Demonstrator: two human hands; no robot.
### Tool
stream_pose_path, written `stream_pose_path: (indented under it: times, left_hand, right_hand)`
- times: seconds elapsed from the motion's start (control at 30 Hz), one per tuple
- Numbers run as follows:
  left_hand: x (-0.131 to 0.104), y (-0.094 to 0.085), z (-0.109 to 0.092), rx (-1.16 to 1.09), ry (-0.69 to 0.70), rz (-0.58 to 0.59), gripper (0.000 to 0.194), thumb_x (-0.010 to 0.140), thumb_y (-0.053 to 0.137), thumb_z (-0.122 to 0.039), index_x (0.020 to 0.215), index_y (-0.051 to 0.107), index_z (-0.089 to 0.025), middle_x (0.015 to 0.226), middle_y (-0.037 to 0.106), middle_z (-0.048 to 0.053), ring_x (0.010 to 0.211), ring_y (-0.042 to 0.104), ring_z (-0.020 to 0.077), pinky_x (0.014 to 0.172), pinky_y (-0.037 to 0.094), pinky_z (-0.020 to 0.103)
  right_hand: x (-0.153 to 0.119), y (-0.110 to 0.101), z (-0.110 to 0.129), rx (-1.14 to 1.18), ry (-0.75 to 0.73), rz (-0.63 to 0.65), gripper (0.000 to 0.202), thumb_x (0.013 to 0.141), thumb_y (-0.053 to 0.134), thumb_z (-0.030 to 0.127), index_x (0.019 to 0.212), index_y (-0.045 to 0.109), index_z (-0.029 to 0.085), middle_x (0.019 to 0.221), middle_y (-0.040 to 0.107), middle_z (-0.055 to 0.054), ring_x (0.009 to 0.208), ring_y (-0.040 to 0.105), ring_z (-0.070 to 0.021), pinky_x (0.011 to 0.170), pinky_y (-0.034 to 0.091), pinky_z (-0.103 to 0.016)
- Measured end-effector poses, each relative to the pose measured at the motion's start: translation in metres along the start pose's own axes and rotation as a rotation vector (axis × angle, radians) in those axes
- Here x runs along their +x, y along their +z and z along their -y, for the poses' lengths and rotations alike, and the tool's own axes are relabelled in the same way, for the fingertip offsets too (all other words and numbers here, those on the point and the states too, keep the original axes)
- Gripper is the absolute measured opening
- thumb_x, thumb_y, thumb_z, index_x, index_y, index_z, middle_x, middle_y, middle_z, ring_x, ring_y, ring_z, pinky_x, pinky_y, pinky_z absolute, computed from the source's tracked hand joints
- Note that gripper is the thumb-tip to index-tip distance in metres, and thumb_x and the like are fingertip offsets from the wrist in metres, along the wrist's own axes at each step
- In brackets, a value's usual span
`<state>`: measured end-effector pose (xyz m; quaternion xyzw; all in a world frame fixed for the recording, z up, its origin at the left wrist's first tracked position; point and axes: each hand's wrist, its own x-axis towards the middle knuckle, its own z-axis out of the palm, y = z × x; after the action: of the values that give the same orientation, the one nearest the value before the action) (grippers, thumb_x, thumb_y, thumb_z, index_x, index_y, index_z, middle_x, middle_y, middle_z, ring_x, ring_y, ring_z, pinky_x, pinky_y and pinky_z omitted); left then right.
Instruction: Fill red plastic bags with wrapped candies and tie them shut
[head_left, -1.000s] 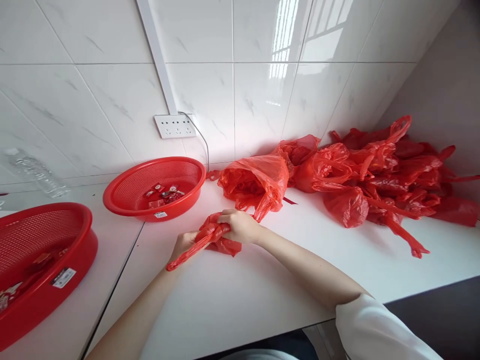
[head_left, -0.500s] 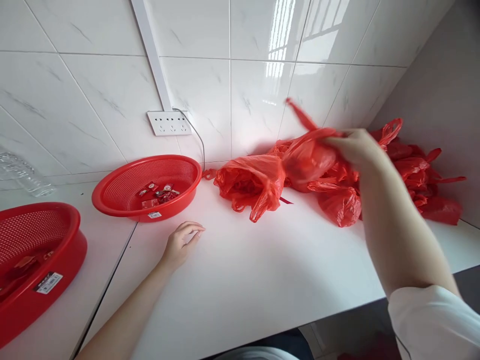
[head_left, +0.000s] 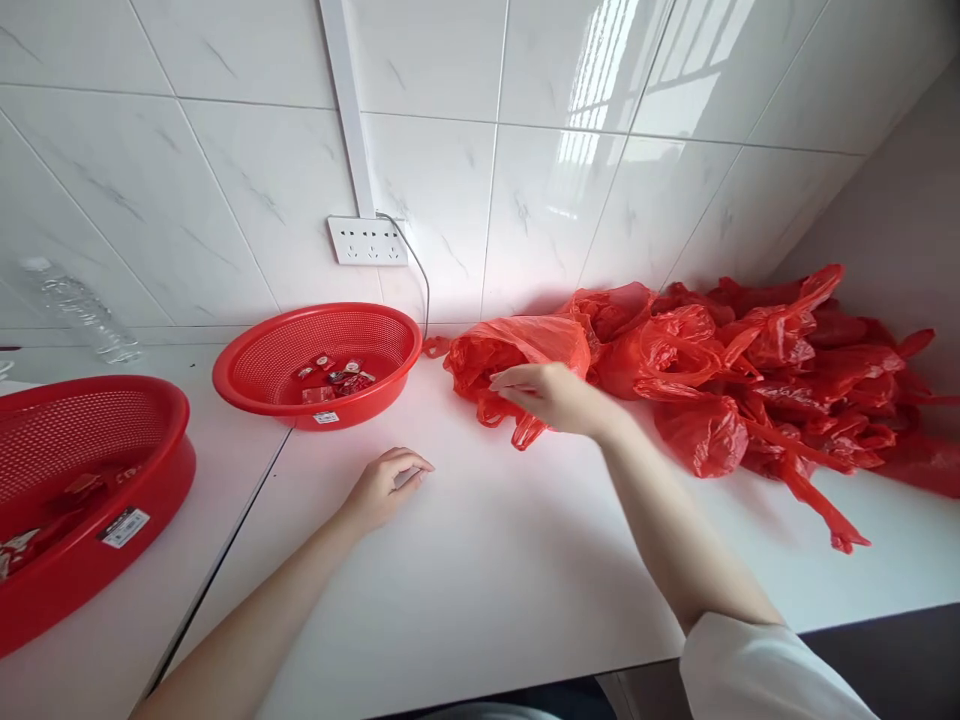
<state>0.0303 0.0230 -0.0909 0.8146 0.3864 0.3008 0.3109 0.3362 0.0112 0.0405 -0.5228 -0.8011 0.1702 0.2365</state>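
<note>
Tabletop (head_left: 480, 590) stretches from right fingers (head_left: 521, 377) near open bag (head_left: 538, 340) to front edge (head_left: 637, 662).

open white tabletop (head_left: 480, 590) in front, red baskets (head_left: 322, 335) blocking the left, heaped red bags (head_left: 795, 370) blocking the right

You have a thin, translucent red plastic bag (head_left: 544, 338) in front of you, lying on its side on the white tabletop (head_left: 517, 580). Its mouth gapes toward your left, with crumpled red film visible inside. Slack handle loops trail from the near edge. The heap of bunched red bags (head_left: 780, 335) lies just beside it, to your right.
</note>
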Motion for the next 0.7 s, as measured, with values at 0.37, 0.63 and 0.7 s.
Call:
stream_pose_path:
  times: [0.37,0.63,0.7]
  left_hand:
    - [0.007,-0.001,-0.02,0.315,0.151,-0.186,0.034,0.09,0.053,-0.027,0.124,0.057,-0.024,0.133,0.05,0.01,0.127,0.046,0.0226,0.107,0.04,0.041]
    - [0.08,0.031,-0.072,0.559,0.436,-0.42,0.03,0.088,0.054,-0.024,0.117,0.061,-0.023,0.139,0.049,0.012,0.131,0.044,0.0269,0.11,0.032,0.046]
    - [0.097,0.042,-0.08,0.572,0.448,-0.487,0.029,0.088,0.054,-0.023,0.115,0.063,-0.022,0.139,0.05,0.012,0.133,0.042,0.0272,0.112,0.03,0.046]
  right_hand:
    - [0.033,0.029,-0.056,-0.004,0.156,0.329,0.024,0.085,0.051,0.021,0.103,0.067,0.02,0.105,0.069,-0.008,0.094,0.066,-0.0237,0.083,0.052,-0.037]
    - [0.034,0.03,-0.076,0.101,0.029,-0.306,0.034,0.087,0.052,0.035,0.115,0.059,0.017,0.11,0.066,-0.012,0.098,0.061,-0.0258,0.085,0.049,-0.04]
    - [0.04,0.046,-0.079,-0.127,0.052,-0.411,0.038,0.082,0.057,0.033,0.117,0.058,0.017,0.118,0.061,-0.016,0.106,0.056,-0.0312,0.089,0.046,-0.045]
